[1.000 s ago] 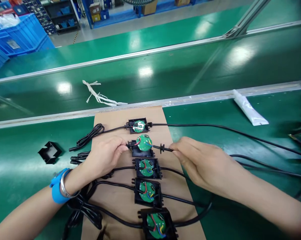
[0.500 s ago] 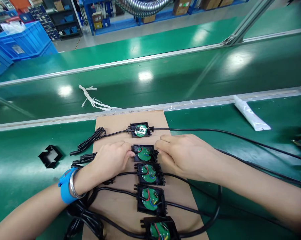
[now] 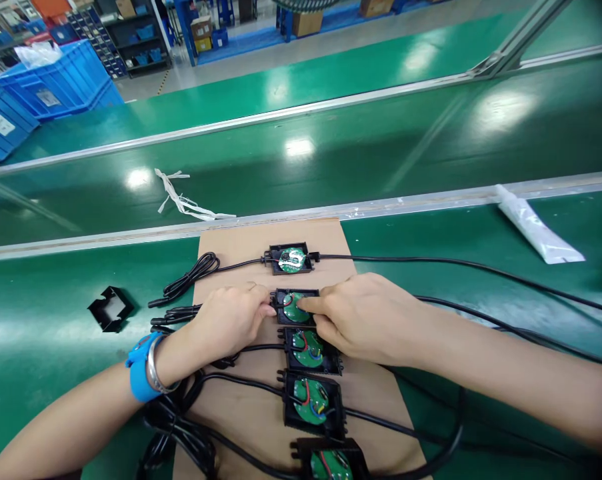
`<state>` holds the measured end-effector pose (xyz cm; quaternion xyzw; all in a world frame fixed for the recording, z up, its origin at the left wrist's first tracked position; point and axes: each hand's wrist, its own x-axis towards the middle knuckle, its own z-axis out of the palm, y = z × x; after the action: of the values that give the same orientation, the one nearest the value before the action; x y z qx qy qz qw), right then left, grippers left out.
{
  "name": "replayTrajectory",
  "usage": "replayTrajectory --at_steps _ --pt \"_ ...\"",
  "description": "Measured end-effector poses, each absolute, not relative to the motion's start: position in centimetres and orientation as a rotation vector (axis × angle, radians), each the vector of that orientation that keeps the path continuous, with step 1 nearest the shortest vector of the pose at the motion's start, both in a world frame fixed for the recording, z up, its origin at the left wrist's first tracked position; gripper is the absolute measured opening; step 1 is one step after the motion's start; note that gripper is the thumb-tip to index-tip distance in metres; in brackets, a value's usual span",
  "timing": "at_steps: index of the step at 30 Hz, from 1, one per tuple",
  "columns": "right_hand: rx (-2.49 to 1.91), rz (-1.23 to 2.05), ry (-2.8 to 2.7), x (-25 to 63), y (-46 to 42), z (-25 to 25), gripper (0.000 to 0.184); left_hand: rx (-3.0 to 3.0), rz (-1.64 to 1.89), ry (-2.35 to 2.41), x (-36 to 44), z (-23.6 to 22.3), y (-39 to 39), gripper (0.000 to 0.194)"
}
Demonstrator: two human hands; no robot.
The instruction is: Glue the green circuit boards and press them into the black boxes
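Several open black plastic housings with round green circuit boards stand in a row on a cardboard sheet (image 3: 261, 413). My left hand (image 3: 235, 313) is closed at the left end of the second housing from the back (image 3: 284, 320), pinching the black cable where it enters; the fingers hide most of that cable. From the right, my right hand (image 3: 361, 313) reaches in with its index finger stretched out, the tip on that housing's circuit board (image 3: 291, 307). Its other fingers are curled, with nothing visible in them. Behind, the farthest housing (image 3: 308, 265) has a board smeared with white paste.
A loose black cover (image 3: 111, 309) lies at the left, near coiled black cables (image 3: 193, 275). At the right rests a white tube (image 3: 538, 223). White strips (image 3: 181, 200) lie beyond the metal rail (image 3: 261, 223). Blue crates (image 3: 61, 80) stand far left.
My right hand has moved from the right end of the second housing onto its board, index finger now extended. My left hand keeps its grip. The whole view has shifted slightly.
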<state>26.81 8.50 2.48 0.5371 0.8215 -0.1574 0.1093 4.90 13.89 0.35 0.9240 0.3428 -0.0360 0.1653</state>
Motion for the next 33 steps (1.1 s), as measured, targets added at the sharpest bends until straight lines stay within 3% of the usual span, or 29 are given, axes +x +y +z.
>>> replayTrajectory --at_steps 9,14,25,30,33 --pt "1.566 -0.472 2.453 27.1 7.8 1.1 0.041 2.535 0.065 0.959 5.4 0.5 14.9 0.017" --pt "1.576 -0.469 2.455 27.2 7.8 1.0 0.043 2.892 0.135 0.893 6.0 0.5 13.8 0.021" --pt "1.584 -0.527 2.486 26.9 7.8 1.4 0.035 3.494 -0.401 0.641 7.2 0.0 10.2 0.028" --pt "1.593 -0.456 2.501 26.8 7.2 1.2 0.041 3.321 -0.319 0.779 6.4 0.3 10.9 0.019" --pt "1.613 -0.445 2.493 26.8 7.1 1.4 0.042 3.165 -0.145 0.880 6.1 0.7 10.9 0.031"
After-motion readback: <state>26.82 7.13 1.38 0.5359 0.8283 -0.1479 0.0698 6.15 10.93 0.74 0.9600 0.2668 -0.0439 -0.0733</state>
